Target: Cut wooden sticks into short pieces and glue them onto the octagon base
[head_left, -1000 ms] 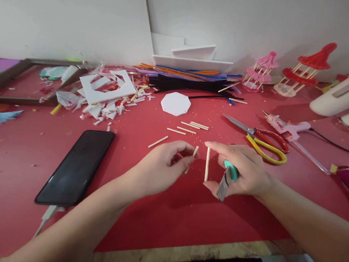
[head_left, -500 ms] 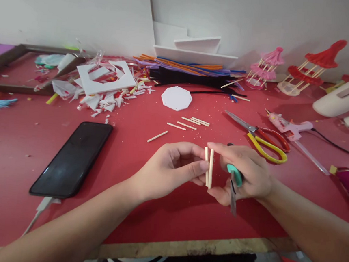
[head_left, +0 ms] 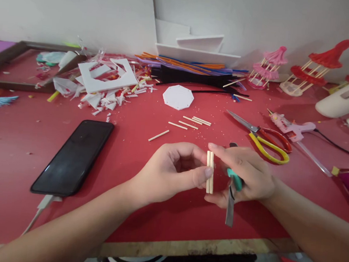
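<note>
Phone, dark-screened, lies on the red table, a white cable at its near end. The left hand pinches two pale sticks side by side between thumb and fingers — loose sticks lie just beyond. The right hand brackets the pair, forefinger at one end and thumb at the other, its remaining fingers closed on a green-handled blade. Scissors and a pink glue gun lie farther right.
</note>
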The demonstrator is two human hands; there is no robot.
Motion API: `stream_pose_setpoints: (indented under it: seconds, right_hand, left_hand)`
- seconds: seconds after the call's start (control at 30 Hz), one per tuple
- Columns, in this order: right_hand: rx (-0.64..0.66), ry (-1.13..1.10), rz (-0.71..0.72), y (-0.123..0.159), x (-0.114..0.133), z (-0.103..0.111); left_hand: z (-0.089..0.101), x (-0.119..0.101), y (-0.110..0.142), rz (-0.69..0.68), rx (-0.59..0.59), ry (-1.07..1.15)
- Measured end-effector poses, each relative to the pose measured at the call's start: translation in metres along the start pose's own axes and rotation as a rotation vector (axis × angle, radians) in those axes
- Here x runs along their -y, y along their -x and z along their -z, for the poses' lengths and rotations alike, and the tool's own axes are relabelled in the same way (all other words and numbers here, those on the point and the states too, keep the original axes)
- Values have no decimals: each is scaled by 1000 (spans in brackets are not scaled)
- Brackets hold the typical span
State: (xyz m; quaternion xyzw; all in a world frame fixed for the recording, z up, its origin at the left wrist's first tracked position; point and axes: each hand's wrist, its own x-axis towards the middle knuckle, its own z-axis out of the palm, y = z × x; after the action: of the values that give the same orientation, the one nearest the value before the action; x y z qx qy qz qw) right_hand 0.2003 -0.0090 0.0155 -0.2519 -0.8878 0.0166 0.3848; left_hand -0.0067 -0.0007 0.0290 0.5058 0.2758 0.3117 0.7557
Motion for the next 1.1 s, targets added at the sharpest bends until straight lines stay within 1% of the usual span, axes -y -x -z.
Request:
stream_pose_setpoints:
  seconds: [0.13,0.23,0.43,0.6,0.67,0.77,1.0,1.07,1.1]
  right_hand:
    - [23,-12,-17,0,-1,2]
    - [6,-22,-2,-1,0,4]
    - [-9,-45,16,-3,2,6]
    - [-7,-1,-5,1,4,4]
    - [-18,-6,-8,3,4,3]
    - [1,-21,-26,3,4,2]
    - [46,-88,-40,2,-1,0]
    - [47,-45,-57,2,-2,0]
    - [42,-19,-70,2,-3,0]
  left_hand:
    - [-1,1,0,-7,11,9]
    - [-1,0,0,-12,23,45]
    - [-2,-2,0,33,58,110]
    - [-2,-4,2,46,43,102]
    - [-2,-5,2,37,38,106]
    - [-2,-4,1,32,39,102]
    - [-1,0,0,6,20,-71]
    - [3,-2,-2,-17,-8,-211]
    - [6,-4,-3,-28,-43,-333]
